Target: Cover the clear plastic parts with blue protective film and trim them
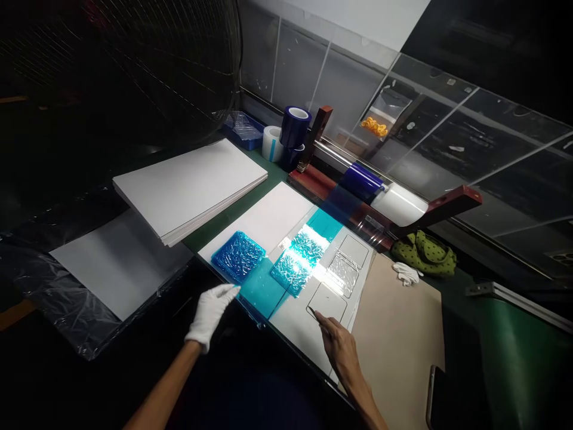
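Table: green, dim room; clock positions taken from the middle of the white work sheet.
Blue film: lies across the sheet, from the roll rack at 1 o'clock toward 8 o'clock.
Left hand: gloved, at 8 o'clock; fingertips together at the film's near corner; cannot tell whether they pinch it.
Right hand: bare, between 4 and 5 o'clock; fingers closed around a thin tool, its tip at an outlined panel; contact cannot be confirmed.
Paper stack: 10 o'clock.
Brown board: 4 o'clock.
Green cloth: 3 o'clock, spotted, bunched.
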`<action>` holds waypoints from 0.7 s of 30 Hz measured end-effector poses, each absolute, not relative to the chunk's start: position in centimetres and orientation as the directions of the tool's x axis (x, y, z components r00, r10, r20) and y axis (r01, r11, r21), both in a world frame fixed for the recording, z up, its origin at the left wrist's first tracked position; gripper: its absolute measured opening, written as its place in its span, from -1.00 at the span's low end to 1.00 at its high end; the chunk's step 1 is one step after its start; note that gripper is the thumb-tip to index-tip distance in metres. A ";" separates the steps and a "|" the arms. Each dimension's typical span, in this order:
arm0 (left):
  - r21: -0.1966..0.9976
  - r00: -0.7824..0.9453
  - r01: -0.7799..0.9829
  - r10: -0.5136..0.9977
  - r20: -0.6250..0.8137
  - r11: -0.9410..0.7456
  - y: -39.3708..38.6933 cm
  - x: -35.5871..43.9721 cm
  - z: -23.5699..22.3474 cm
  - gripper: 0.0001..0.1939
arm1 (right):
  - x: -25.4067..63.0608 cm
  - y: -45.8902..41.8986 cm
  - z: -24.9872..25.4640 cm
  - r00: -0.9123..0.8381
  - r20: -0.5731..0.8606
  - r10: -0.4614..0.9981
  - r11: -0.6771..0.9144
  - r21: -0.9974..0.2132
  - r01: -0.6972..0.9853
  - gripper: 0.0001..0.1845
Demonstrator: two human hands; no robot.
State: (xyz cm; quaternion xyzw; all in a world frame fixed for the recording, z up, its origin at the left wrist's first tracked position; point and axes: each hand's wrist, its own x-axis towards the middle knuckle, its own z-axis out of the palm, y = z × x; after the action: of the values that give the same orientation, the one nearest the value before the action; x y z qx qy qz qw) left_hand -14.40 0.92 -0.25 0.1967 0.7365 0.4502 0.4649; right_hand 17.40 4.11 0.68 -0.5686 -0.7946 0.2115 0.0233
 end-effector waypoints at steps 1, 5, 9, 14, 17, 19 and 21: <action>0.857 -0.507 -0.137 0.708 -0.492 0.498 1.7 -15.7 -0.4 -0.56 | 17.0 4.1 0.7 -0.348 -0.197 0.916 0.252 -0.390 0.885 -0.53; 0.891 -0.570 -0.170 0.695 -0.438 0.421 4.6 -20.8 -1.9 -0.50 | 16.0 4.4 1.1 -0.339 -0.187 0.922 0.217 -0.476 0.852 -0.54; 0.909 -0.592 -0.156 0.700 -0.399 0.386 6.3 -23.2 -3.5 -0.46 | 15.8 4.6 1.4 -0.329 -0.174 0.928 0.201 -0.510 0.836 -0.54; 0.911 -0.598 -0.030 0.723 -0.345 0.410 7.3 -23.5 -4.3 -0.47 | 15.9 4.4 1.4 -0.325 -0.151 0.934 0.212 -0.499 0.840 -0.54; 0.890 -0.640 0.126 0.722 -0.264 0.438 7.5 -24.2 -3.4 -0.52 | 16.1 4.7 1.3 -0.327 -0.130 0.936 0.226 -0.491 0.842 -0.56; 0.856 -0.712 0.237 0.681 -0.168 0.459 7.3 -24.3 -2.2 -0.49 | 16.2 5.2 1.2 -0.337 -0.103 0.936 0.249 -0.485 0.838 -0.56; 0.770 -0.765 0.393 0.644 -0.030 0.502 7.1 -23.5 -0.9 -0.42 | 16.3 6.4 1.0 -0.354 -0.077 0.932 0.280 -0.465 0.840 -0.56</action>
State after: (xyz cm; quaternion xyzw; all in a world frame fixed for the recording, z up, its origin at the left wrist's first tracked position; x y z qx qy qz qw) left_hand -23.50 7.08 -0.88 0.3042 0.8520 0.3954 0.1586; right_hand 16.25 6.38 1.04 -0.5585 -0.7931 0.2189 0.1059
